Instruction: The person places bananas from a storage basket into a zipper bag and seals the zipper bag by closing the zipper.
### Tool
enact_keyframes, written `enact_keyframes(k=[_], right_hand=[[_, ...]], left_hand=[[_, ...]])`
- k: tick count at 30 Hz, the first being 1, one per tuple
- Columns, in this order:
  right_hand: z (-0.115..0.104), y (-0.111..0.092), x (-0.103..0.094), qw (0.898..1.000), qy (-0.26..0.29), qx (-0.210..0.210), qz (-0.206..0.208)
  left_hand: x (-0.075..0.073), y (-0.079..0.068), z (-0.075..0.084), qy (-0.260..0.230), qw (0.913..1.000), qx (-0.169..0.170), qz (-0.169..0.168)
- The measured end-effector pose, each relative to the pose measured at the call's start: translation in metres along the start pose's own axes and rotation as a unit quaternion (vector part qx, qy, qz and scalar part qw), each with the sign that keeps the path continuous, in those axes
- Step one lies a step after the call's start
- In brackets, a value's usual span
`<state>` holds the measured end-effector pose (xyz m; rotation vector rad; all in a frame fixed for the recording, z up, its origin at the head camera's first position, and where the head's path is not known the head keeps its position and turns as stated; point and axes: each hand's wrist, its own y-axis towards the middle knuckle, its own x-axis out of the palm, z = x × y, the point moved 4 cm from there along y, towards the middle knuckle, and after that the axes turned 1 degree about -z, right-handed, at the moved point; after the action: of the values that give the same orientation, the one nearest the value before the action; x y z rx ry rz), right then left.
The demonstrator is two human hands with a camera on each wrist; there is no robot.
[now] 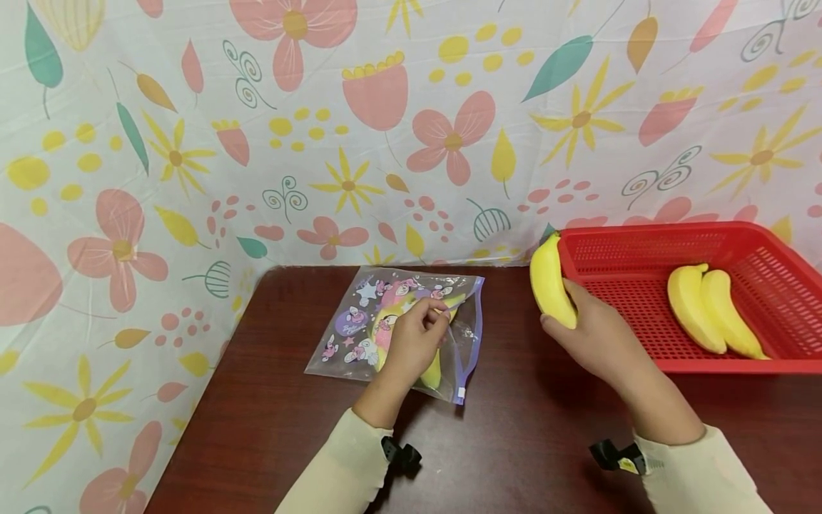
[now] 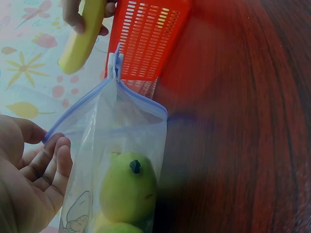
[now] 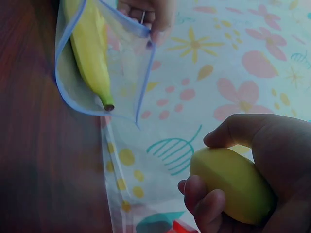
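A clear zip bag [image 1: 349,357] with cartoon prints and a purple zip edge lies on the table, its mouth spread apart toward the right. Inside it are yellow bananas [image 3: 90,53], seen through the plastic. My left hand [image 1: 419,335] pinches the upper edge of the bag's mouth between thumb and finger. To the right, my right hand [image 1: 600,332] grips a banana [image 1: 551,282] and holds it up beside the left end of the red basket [image 1: 700,365]. In the left wrist view that banana [image 2: 83,39] hangs beyond the bag's zip slider.
Two more bananas [image 1: 696,307] lie side by side in the basket at the right. A dark wooden table [image 1: 270,421] bears everything. Behind it hangs a flower-patterned cloth [image 1: 411,171], close to the table's back edge.
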<state>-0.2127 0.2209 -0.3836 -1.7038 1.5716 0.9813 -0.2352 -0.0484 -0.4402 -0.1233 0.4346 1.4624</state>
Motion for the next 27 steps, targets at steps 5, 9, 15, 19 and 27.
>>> enact_keyframes(k=[5,9,15,19,27], right_hand=[[-0.004,0.000,0.012,1.000,0.006,0.007,-0.018],[-0.006,0.000,0.021,1.000,0.007,0.008,-0.027],[-0.008,-0.001,0.032,0.999,0.001,0.011,-0.039],[-0.010,0.000,0.038,0.999,0.005,0.008,-0.049],[-0.011,0.000,0.050,0.997,0.020,-0.002,-0.069]], left_hand=[[0.001,0.000,0.000,0.005,1.0000,-0.001,-0.001],[0.001,0.000,0.000,0.007,1.0000,-0.002,-0.001],[0.002,0.000,-0.002,0.002,1.0000,-0.002,-0.003],[0.002,0.001,-0.003,0.001,1.0000,-0.001,0.000],[0.001,0.001,-0.003,0.003,1.0000,0.003,0.001]])
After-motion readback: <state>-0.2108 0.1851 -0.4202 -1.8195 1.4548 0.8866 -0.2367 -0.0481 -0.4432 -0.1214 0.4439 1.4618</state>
